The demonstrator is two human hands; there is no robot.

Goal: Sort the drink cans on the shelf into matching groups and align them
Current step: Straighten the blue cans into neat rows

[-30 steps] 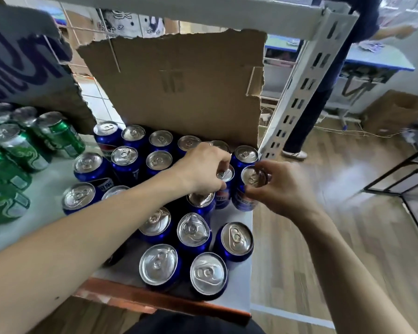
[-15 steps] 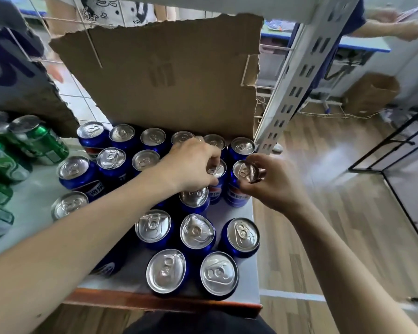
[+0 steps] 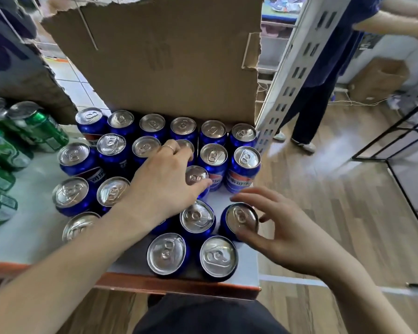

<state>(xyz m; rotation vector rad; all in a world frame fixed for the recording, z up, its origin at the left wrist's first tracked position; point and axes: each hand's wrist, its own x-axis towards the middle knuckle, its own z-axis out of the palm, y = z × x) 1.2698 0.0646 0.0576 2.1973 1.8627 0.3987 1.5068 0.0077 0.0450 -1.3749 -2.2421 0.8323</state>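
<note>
The white shelf (image 3: 22, 237), with its orange front edge, is carrying everything. A torn cardboard sheet (image 3: 167, 68) is standing upright along its far side, and a slotted white post (image 3: 297, 68) is rising at the far right corner. Beyond the post, another person (image 3: 323, 63) in dark blue is standing on the wooden floor (image 3: 336, 213).

The blue cans (image 3: 121, 120) are standing upright and crowding the right part of the shelf. Two fairly straight rows are running along the cardboard, while the nearer ones are sitting loosely with gaps between them. The green cans (image 3: 41, 126) are gathering at the far left, apart from the blue group and partly cut off by the edge of the view.

The left hand (image 3: 164, 179) is reaching palm down over the middle of the blue group, its thumb and fingers curling round the rim of the gripped can (image 3: 196, 175). The right hand (image 3: 282, 227) is hovering at the near right with fingers spread wide, arching around the loose can (image 3: 241, 219), the thumb touching its near rim. A thin ring (image 3: 170, 147) is showing on one left finger.
</note>
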